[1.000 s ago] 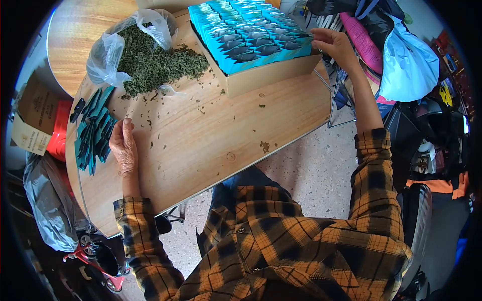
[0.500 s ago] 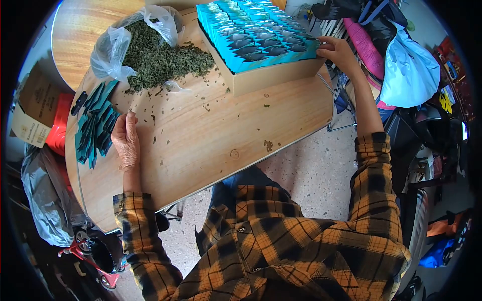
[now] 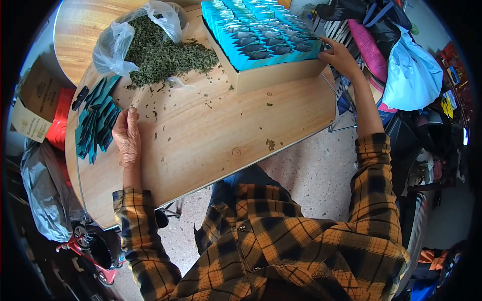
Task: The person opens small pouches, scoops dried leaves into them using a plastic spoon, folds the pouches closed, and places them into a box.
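Observation:
My right hand is at the right end of a cardboard box. Its thumb and fingers close on a teal packet at the box's corner, mostly hidden by the fingers. Rows of upright teal packets with dark, pointed tops fill the box. On the table's left side, my left hand is held with thumb and fingers pressed together; whatever is in the pinch is too small to make out. Just left of it lies a fanned pile of dark teal packets. Dried green leaves spill from a clear plastic bag.
Leaf crumbs are scattered over the wooden table. A black object lies beyond the packet pile. Left of the table are an open carton and a grey plastic bag. A pale blue bag hangs at the right.
The view has shifted slightly, moving the table and box a little to the right in the picture. Both hands keep nearly the same places, the right one still at the box's corner.

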A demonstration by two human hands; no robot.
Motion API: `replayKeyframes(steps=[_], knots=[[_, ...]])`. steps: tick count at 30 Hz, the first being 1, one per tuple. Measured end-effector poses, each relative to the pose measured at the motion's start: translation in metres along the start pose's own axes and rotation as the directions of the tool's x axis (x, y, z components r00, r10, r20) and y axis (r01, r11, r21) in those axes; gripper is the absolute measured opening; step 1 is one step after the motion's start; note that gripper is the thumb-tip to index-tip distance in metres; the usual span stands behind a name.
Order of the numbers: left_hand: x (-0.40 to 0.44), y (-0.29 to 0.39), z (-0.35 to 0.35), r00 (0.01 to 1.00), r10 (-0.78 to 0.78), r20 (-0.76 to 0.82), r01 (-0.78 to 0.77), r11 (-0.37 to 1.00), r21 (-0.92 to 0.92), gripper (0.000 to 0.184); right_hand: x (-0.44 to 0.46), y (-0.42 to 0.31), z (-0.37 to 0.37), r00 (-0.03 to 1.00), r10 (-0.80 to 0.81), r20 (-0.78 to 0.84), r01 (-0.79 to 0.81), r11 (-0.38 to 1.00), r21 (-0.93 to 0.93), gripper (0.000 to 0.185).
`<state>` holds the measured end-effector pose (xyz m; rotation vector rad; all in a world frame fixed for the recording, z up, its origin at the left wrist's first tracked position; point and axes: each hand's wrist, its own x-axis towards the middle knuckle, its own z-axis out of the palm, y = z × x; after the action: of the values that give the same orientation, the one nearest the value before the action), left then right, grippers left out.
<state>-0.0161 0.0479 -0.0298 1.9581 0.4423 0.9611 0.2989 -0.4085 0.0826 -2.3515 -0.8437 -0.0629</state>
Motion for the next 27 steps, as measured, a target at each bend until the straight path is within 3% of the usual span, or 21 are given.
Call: replayKeyframes(steps=[11,14,18,21,24,26,27], knots=[[-0.001,0.002,-0.001,1.0,-0.007,-0.001,0.007,1.0,-0.006,0.032,0.001,0.006,-0.004,0.999,0.009,0.032,-0.01,1.0,0.027,0.06],[0.001,0.0,-0.001,1.0,0.001,0.007,-0.001,1.0,0.0,0.033,-0.003,0.005,-0.011,1.0,0.008,-0.008,-0.008,0.999,0.035,0.057],[0.001,0.0,0.001,1.0,-0.026,-0.013,0.026,0.999,-0.026,0.031,-0.009,0.003,-0.026,0.985,-0.107,-0.136,0.111,0.994,0.019,0.047],[0.0,0.004,0.0,0.996,-0.032,-0.079,0.03,0.999,-0.027,0.033,-0.033,-0.056,-0.03,0.993,-0.05,-0.106,0.076,0.964,0.254,0.032],[-0.001,0.005,0.0,0.997,-0.027,-0.075,0.027,1.0,0.005,0.033,-0.05,-0.108,-0.017,0.975,-0.195,0.11,0.149,0.931,0.333,0.021],[0.001,0.0,0.002,0.995,-0.039,-0.096,0.036,0.999,-0.041,0.035,-0.052,-0.132,0.01,0.888,-0.386,0.249,0.249,0.86,0.447,0.018],[0.001,-0.002,0.001,0.995,-0.032,-0.093,0.029,0.999,-0.028,0.035,-0.048,-0.143,0.024,0.793,-0.522,0.315,0.35,0.812,0.467,0.018]])
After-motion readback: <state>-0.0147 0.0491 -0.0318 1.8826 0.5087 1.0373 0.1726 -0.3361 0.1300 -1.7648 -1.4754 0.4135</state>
